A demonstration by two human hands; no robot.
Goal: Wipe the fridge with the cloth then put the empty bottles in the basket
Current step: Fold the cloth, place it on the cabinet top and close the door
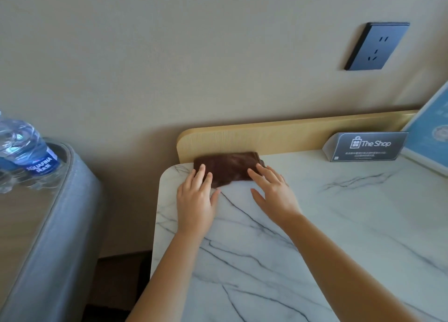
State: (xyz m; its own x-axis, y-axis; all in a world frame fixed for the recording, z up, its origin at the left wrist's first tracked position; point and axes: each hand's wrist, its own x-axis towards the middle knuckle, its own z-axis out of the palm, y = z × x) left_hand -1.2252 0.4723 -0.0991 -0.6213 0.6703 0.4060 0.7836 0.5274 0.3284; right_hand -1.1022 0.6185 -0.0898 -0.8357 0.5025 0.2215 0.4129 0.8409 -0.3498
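Note:
A folded dark brown cloth (229,167) lies at the back left corner of the white marble top (339,224), against a low wooden back rail (291,132). My left hand (195,200) lies flat with straight fingers resting on the cloth's left end. The fingertips of my right hand (272,193), also spread flat, touch the cloth's right end. Clear plastic water bottles (24,152) with a blue label lie at the far left on a grey-edged surface (60,212). No basket shows in the head view.
A small grey "The Shop" sign (368,146) stands at the back right of the top, with a blue framed card (434,132) beside it. A dark wall socket (377,46) is above. A dark gap (121,273) separates the marble top from the grey-edged surface.

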